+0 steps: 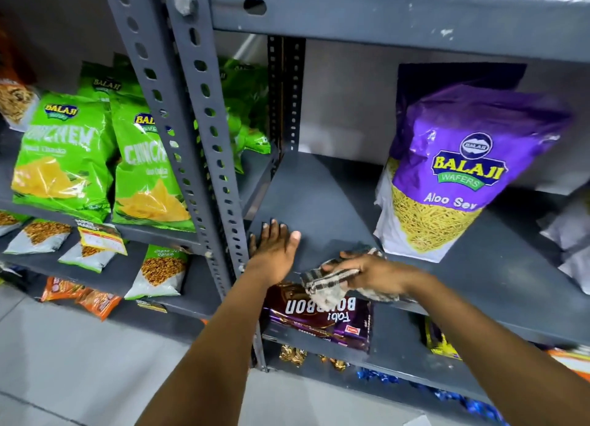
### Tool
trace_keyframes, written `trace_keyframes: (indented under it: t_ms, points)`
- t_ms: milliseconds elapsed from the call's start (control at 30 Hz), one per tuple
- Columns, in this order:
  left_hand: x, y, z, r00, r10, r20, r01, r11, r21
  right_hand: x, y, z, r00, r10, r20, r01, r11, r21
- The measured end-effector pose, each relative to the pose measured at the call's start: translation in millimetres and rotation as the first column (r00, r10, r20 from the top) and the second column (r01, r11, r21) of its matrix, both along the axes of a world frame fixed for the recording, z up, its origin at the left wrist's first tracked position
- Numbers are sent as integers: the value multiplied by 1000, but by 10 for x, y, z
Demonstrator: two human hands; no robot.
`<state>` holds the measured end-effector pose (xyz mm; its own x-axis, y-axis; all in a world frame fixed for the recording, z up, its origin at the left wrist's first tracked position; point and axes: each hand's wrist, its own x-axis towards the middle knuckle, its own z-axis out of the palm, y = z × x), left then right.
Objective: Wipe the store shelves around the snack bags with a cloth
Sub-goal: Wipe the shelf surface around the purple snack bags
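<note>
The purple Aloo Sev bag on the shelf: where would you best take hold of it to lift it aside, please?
Probably the flat sealed top edge of the purple Aloo Sev bag, from the front: it stands upright leaning back. The left hand is free; the right hand holds the cloth.

I have one view only, a wide-angle camera worn on the head, so nothing overlaps with a second view. It looks forward and down into a grey metal shelf (319, 202) from close up, near enough that both forearms reach in from the bottom edge. The perforated upright (204, 122) stands just left of centre and bows with the lens. The shelf above cuts across the top edge, lower shelves and pale floor tiles (64, 361) fill the bottom left.
</note>
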<state>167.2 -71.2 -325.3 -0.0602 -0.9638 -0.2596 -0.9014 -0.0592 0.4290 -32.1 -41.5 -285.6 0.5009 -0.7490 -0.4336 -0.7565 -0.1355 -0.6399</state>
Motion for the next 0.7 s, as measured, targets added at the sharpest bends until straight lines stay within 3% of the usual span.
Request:
trace_keyframes:
  t_ms: [67, 133, 200, 300, 367, 533, 700]
  points:
    - [-26, -12, -25, 994, -44, 104, 43, 999, 11, 43, -130, 152, 967, -184, 178, 188, 982, -1]
    - [-32, -9, -15, 993, -47, 112, 46, 999, 18, 141, -324, 180, 915, -333, 228, 372, 915, -154]
    - [-27, 0, -19, 992, -45, 115, 42, 999, 32, 279, -418, 49, 937, -346, 45, 341, 880, -331]
    - [-21, -11, -31, 986, -56, 157, 53, 998, 21, 388, -171, -262, 938, -273, -215, 153, 880, -449]
    - [-27, -5, -42, 985, -60, 160, 58, 998, 20, 324, 66, -298, 939, -275, -208, 138, 851, -506]
    - [-21, 3, -33, 988, -58, 141, 57, 998, 12, 268, 362, -51, 907, -364, -213, 229, 849, -476]
    - [-36, 9, -10, 985, -63, 163, 64, 998, 0, 555, -562, 339, 753, -655, -64, 510, 642, -572]
